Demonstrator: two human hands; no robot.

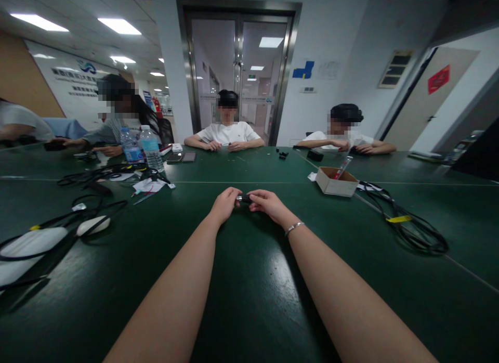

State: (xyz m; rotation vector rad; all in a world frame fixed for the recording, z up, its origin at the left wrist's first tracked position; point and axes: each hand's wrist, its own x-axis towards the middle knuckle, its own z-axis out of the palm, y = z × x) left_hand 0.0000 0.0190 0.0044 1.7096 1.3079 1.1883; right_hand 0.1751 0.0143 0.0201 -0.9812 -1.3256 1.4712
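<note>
Just above the green table [249, 259], my two hands meet at a small black piece with a shiny silvery end [245, 198]. Its exact kind is too small to make out. The silvery end sits in the fingertips of my left hand [226, 204], which is closed on it. My right hand [270, 204], with a metal bracelet [294, 228] at the wrist, pinches the black end. Fingers cover much of the piece on both sides.
Left of my hands lie tangled black cables [97, 170], paper scraps [148, 186] and two water bottles [151, 147]. To the right are an open box [337, 187] and a coiled cable [419, 230]. Several people sit around the table, one directly opposite [229, 131].
</note>
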